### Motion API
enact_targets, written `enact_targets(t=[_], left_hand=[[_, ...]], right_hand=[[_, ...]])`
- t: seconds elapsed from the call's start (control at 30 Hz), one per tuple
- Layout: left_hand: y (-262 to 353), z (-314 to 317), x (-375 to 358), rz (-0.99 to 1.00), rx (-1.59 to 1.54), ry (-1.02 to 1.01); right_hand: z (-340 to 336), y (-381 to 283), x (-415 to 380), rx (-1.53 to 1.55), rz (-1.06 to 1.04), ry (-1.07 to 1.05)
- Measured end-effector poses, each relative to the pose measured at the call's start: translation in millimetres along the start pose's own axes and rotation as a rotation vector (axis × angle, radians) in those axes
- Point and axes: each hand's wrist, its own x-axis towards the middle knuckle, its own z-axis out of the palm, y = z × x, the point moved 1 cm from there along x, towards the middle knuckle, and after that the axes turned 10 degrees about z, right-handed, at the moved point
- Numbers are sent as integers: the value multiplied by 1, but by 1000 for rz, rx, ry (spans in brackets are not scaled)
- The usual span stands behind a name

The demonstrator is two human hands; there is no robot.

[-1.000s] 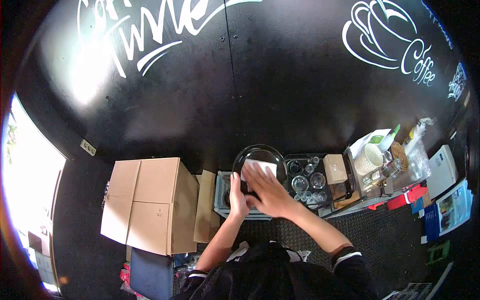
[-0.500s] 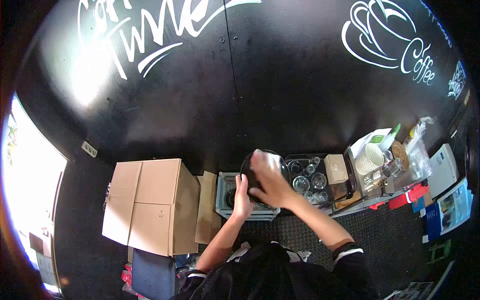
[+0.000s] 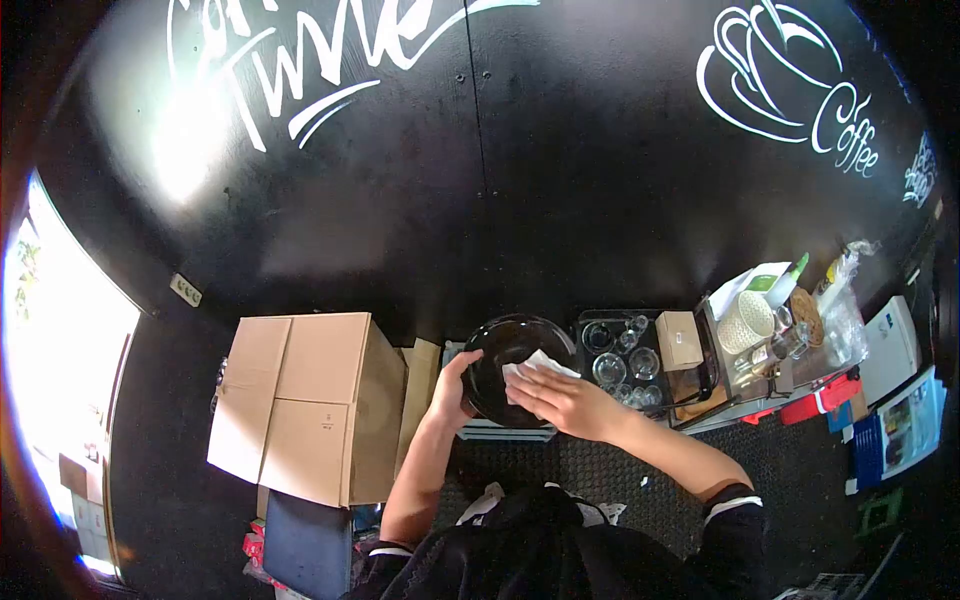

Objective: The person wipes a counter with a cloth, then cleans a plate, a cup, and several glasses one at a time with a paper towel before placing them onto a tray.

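Just ahead of the torso, btwn both hands and slightly beyond them, is the bowl (image 3: pixel 500 345): dark, glossy, approx. round, so no real long axis to speak of, w/ its inner face toward the cam. L hand (image 3: pixel 450 392) is on its near-left edge, gripping the rim: thumb over the top, other fingers mostly hidden underneath, so their exact placement can't be told. R hand (image 3: pixel 572 404) comes in from the near-right side, fingers close together and pointing left across the bowl, holding a white wipe (image 3: pixel 548 364) against the inner face, right of ctr. Its thumb isn't clear. Neither hand is empty.

Re: which is nearer, both are at the bowl: L hand directly on the rim, R hand w/ the wipe btwn fingers and surface, at least in part. The wipe lies on the R hand's side, well off the L thumb. Exact tilt of the bowl: can't tell.

Partly under the bowl in view is a grey crate (image 3: pixel 505 434); whether they touch, can't tell. Just to the right, a dark tray w/ glassware (image 3: pixel 609 369). Further left, past the L hand, a big carton (image 3: pixel 305 440).
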Motion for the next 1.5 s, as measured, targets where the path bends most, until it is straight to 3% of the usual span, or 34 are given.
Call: enact_targets(t=[0.1, 0.17, 0.23, 0.3, 0.33, 0.37, 0.43, 0.5, 0.63, 0.7, 0.73, 0.77, 0.83, 0.9, 0.93, 0.97, 1.03, 1.1, 1.13, 1.23, 1.27, 1.3, 1.37, 1.43, 1.47, 1.5], left_hand=[[-5, 13, -6, -20, -151, -95], [-13, 39, 0, 352, -341, 38], [-17, 36, 9, 466, -303, 46], [-25, 20, 18, 542, -114, -323], [-31, 18, 14, 457, 1, 40], [-31, 13, 16, 542, 142, -87], [-29, 15, 13, 486, 90, -133], [-28, 22, 11, 447, 23, -109], [-30, 39, 5, 345, -189, -17], [-31, 38, 5, 362, -181, -43], [-30, 43, 3, 373, -209, -31], [-29, 47, 0, 383, -237, -17], [-30, 55, 0, 353, -233, 15], [-42, 64, 3, 458, -143, -21], [-51, 67, 3, 570, -41, 28], [-56, 63, 4, 526, -89, 17], [-43, 69, -5, 522, -112, 21], [-41, 71, -9, 556, -53, 47], [-40, 71, -7, 520, -75, 65], [-41, 69, 6, 470, -198, 55], [-42, 67, 7, 498, -131, 99], [-35, 72, 5, 528, -64, 143], [-33, 55, 8, 415, -270, 77], [-24, 65, -3, 451, -242, -46], [-26, 68, -3, 446, -219, -9], [-29, 76, -6, 431, -233, 39]], right_hand=[[-17, -8, 1, 65, -34, -4], [-31, -15, 4, 491, 181, 42], [-40, -14, 5, 557, 249, 128], [-52, -4, 3, 781, 528, 36], [-58, -4, 7, 1006, 699, 117], [-49, 10, 2, 1057, 755, 145], [-39, 19, 4, 1485, 798, 312], [-36, 31, 0, 1991, 908, 296], [-14, 63, -13, 2109, 1018, 550], [-14, 77, -11, 2070, 987, 753], [-23, 77, -10, 1951, 876, 865], [-29, 76, -7, 1805, 927, 974], [-34, 47, 7, 1185, 741, 975], [-33, 19, 35, 440, 255, 663], [-26, 10, 42, 211, 209, 526], [-18, 6, 45, -14, 159, 386], [-28, 20, 49, 44, 279, 500], [-15, 45, 46, 372, 472, 558], [-8, 44, 45, 336, 553, 558], [-7, 17, 50, 344, 441, 450], [7, 4, 45, 152, 311, 405], [3, -10, 40, 186, 330, 319], [-2, -5, 26, 138, 237, 206], [-3, 16, 16, 111, 264, 300], [-3, 22, 16, 140, 430, 292], [-3, 24, 19, 168, 461, 372]])
